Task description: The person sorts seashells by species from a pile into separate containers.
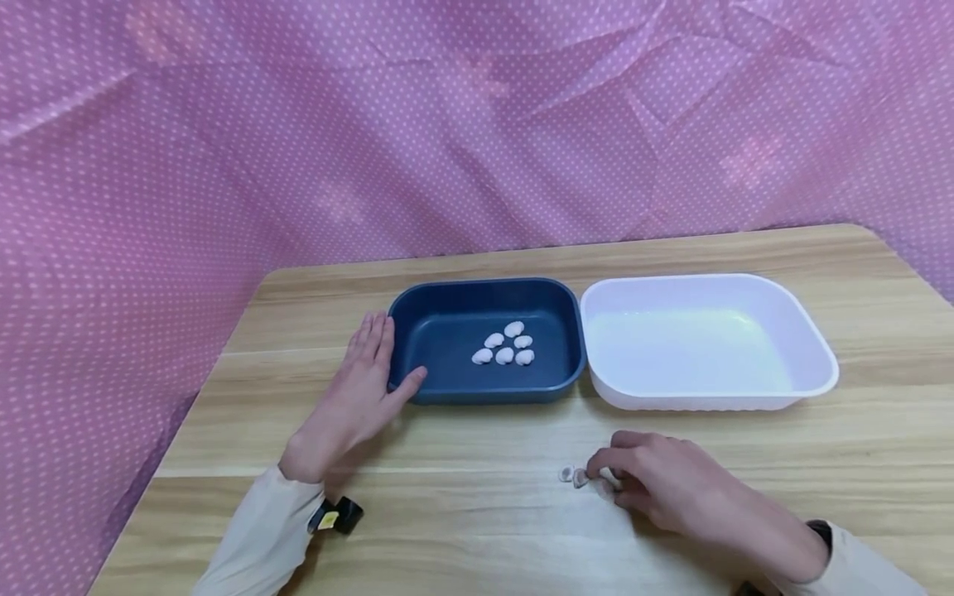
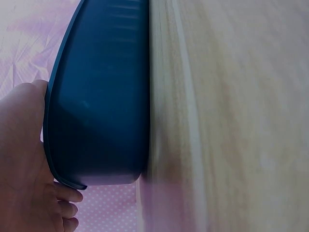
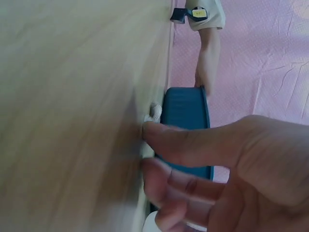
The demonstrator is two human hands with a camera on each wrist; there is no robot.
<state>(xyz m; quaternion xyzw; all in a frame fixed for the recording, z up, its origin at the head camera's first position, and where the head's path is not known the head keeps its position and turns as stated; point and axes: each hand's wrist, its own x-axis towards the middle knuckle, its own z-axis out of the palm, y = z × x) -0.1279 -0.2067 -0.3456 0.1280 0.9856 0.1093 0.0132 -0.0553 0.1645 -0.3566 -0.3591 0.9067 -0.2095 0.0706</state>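
Several small white seashells (image 1: 504, 356) lie in the right part of a dark blue basin (image 1: 425, 396). My left hand (image 1: 361, 385) rests on the basin's left end, fingers straight along the outer wall and thumb at the front rim. In front of the basins, my right hand (image 1: 667, 480) is low over the table with its fingers bent around a few small greyish seashells (image 1: 566, 473). In the right wrist view, the thumb (image 3: 161, 137) and forefinger stand apart close to the tabletop. One ridged seashell (image 3: 155, 111) shows just beyond the thumb.
A white basin (image 1: 708, 399) stands against the blue one's right side. Both sit on a wood-grain table (image 1: 462, 505). Pink dotted cloth (image 1: 417, 132) hangs behind and to the left of it. Below the left sleeve, a black wrist device (image 1: 346, 515) shows.
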